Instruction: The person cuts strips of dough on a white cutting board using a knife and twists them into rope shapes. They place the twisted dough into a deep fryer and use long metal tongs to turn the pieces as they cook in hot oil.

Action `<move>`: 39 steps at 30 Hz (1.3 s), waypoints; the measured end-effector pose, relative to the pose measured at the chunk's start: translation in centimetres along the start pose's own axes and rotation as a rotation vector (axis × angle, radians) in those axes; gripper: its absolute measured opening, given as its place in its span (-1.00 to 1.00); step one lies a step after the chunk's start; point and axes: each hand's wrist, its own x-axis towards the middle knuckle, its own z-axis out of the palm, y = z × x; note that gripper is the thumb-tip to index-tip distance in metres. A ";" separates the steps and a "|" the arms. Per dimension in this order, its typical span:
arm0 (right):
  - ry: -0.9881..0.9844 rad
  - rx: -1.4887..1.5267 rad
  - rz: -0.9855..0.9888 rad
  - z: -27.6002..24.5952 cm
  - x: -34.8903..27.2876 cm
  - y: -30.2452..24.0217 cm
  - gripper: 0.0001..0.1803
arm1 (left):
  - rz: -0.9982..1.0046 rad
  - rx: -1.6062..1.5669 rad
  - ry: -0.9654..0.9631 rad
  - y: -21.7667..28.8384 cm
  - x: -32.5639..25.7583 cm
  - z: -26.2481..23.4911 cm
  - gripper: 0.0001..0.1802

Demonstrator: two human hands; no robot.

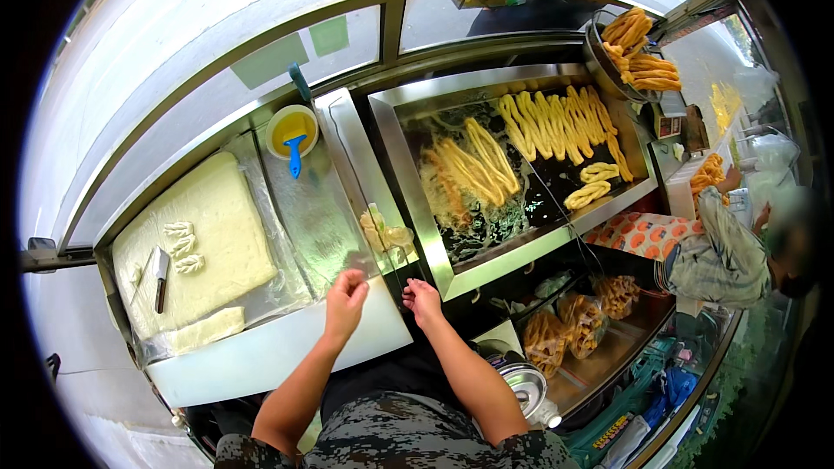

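My left hand (347, 304) hovers over the front edge of the metal counter (328, 234), its fingers curled together and slightly blurred. Whether anything is between them is too small to tell. Close by on the right, my right hand (422, 302) has thumb and fingers pinched at the fryer's near left corner. A thin dark rod or wire (382, 230) runs up from its fingertips; I cannot tell if it is gripped. In the fryer (452, 282), fried dough sticks (476, 165) float in bubbling oil, and paler ones (556, 126) lie in a row at the right.
At left lies a dough slab (204, 234) with a knife (162, 278) and twisted dough pieces (182, 243). A blue brush (295, 155) rests in a tub (282, 124). Fried sticks fill a basket (638, 48); bagged ones (547, 343) sit below. Another person (717, 252) is at right.
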 end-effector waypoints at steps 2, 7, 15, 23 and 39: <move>-0.010 -0.003 -0.107 0.6 -1.9 -0.9 -0.83 | -0.151 0.000 -0.120 -1.1 -1.1 -0.2 -0.72; -0.199 0.259 -0.181 3.9 -11.7 -4.9 -0.85 | -0.516 -0.650 -0.190 1.2 0.2 4.0 -0.57; -0.204 -0.665 -0.521 -2.0 -14.0 -9.5 -0.66 | -0.303 -0.492 -0.318 4.8 -0.3 4.2 -0.66; 0.719 -1.733 -1.075 -25.0 -7.7 -28.5 -0.36 | -0.522 -0.027 -0.474 7.0 -3.6 9.9 -0.70; 0.307 -1.498 -0.777 -31.6 -4.9 -31.7 -0.63 | -0.771 -0.424 -0.432 5.3 -0.7 25.3 -0.68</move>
